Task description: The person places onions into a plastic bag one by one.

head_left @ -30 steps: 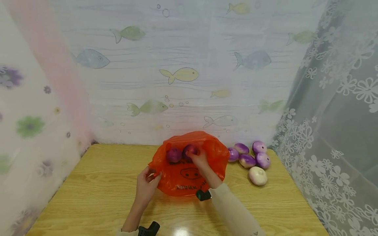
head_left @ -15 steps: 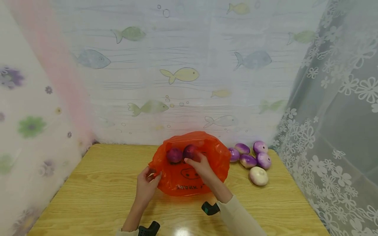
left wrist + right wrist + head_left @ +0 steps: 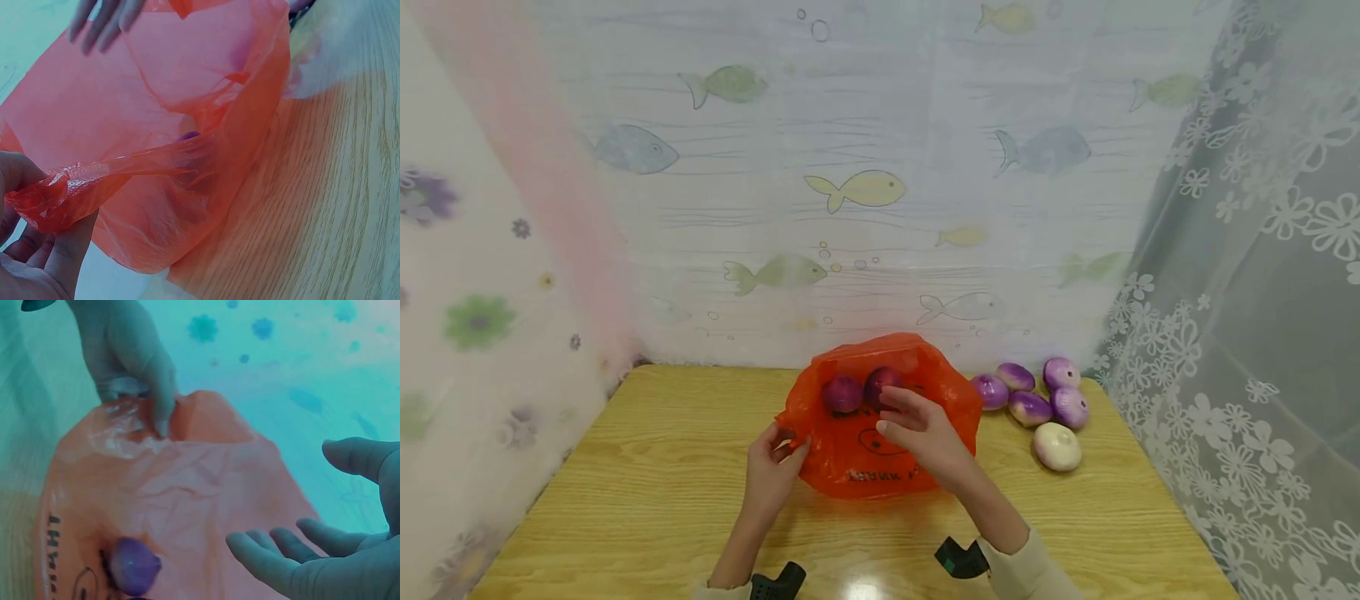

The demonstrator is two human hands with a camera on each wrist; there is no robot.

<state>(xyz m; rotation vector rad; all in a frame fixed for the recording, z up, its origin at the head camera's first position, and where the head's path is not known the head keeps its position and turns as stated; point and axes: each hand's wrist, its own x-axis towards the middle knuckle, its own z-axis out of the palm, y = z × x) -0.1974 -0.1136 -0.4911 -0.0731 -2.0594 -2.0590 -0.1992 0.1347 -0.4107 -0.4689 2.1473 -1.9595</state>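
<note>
Right hand [image 3: 937, 440] back from two purple onions [image 3: 842, 393] in red bag [image 3: 835, 458]

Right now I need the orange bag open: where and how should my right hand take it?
I'd pinch the orange bag by its right rim, from the near side: its mouth gapes toward you, your left hand holding the left edge.

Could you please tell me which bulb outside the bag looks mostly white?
The pale bulb, right of the red bag and lowest of its group in the head view; the other five bulbs show purple.
</note>
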